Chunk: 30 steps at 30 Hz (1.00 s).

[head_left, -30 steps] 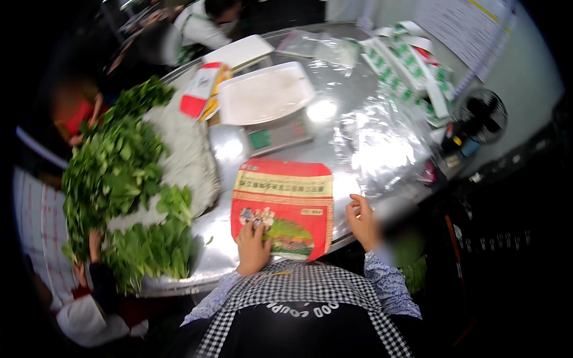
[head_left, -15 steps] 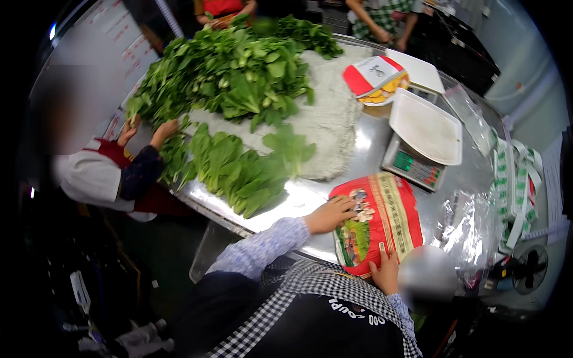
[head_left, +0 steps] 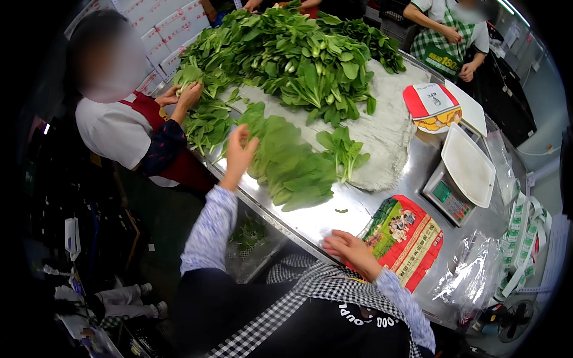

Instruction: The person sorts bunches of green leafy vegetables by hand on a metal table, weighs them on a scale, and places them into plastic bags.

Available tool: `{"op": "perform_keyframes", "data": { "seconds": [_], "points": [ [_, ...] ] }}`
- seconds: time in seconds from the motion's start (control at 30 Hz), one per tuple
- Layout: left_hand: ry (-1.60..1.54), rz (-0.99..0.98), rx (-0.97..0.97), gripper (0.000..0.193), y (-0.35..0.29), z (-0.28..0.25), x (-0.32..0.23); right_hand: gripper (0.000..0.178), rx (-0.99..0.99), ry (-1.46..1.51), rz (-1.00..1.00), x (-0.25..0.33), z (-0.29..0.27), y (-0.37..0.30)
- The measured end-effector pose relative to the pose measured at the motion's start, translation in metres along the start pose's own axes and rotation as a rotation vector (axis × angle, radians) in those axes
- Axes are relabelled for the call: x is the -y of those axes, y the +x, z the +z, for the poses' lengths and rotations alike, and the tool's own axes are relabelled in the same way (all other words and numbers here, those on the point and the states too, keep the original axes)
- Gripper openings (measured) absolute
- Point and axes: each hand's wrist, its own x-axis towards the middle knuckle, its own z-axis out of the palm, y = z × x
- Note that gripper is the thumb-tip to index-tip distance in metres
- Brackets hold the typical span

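My left hand (head_left: pixel 237 156) is raised over the near-left table edge, fingers apart and nothing held. Beside it lies a row of green leafy vegetables (head_left: pixel 292 164), blurred near the hand. My right hand (head_left: pixel 353 253) is open, fingers stretched out above the metal table's front edge. Close to its fingers and wrist, a red printed bag (head_left: pixel 412 241) with a green picture panel lies flat. One separate leafy bunch (head_left: pixel 343 152) rests on the pale cloth's (head_left: pixel 388 149) near edge, right of the row.
A big heap of leafy greens (head_left: pixel 286 59) covers the far side. A co-worker (head_left: pixel 125 119) at left handles greens; another person (head_left: pixel 447 36) stands far right. At right are a scale (head_left: pixel 447 194) with a white tray (head_left: pixel 468 164), clear plastic bags (head_left: pixel 468 271) and green-white strips (head_left: pixel 519 244).
My left hand has left the red bag and moved left to the row of greens. My right hand has come off the bag's near edge. The view has shifted.
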Motion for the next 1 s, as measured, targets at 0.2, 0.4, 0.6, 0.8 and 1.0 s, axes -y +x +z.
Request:
{"op": "perform_keyframes", "data": {
  "seconds": [0.2,0.4,0.6,0.8,1.0],
  "points": [
    [0.158,-0.441,0.375,0.082,0.06,-0.04,0.092,0.058,-0.08,0.068,-0.087,-0.01,0.054,0.123],
    [-0.005,-0.408,0.635,0.082,0.066,-0.011,0.078,0.061,-0.224,0.079,-0.422,0.005,0.085,0.159],
    [0.33,-0.263,0.63,0.059,0.024,0.023,0.075,0.058,-0.243,-0.07,-0.565,0.021,0.106,0.187],
    [-0.167,-0.416,0.662,0.059,-0.008,0.008,0.01,0.062,-0.403,-0.173,-0.562,0.018,0.101,0.204],
    [-0.352,-0.461,0.617,0.057,-0.047,0.018,0.015,0.041,-0.438,-0.085,-0.612,0.021,0.079,0.182]
  ]
}}
